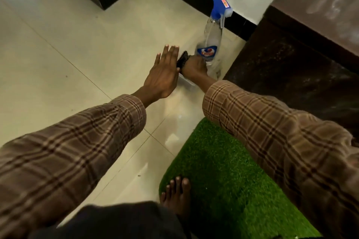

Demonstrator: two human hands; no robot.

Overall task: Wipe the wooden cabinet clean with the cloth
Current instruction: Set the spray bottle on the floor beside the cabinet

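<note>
The floor [77,48] is laid with pale, glossy cream tiles, thin grout lines crossing it on a slant. A clear spray bottle [210,44] with a blue trigger head and a blue label stands upright on the tiles, close to the black skirting [194,0] and just beside the dark wooden cabinet [287,68], which rests on the floor too. A green artificial-grass mat [223,170] lies flat against the cabinet's base, and a bare foot [177,194] is planted on its near edge.

Brown plaid sleeves [81,141], green mat [223,180], blue-capped clear spray bottle [211,44].
</note>
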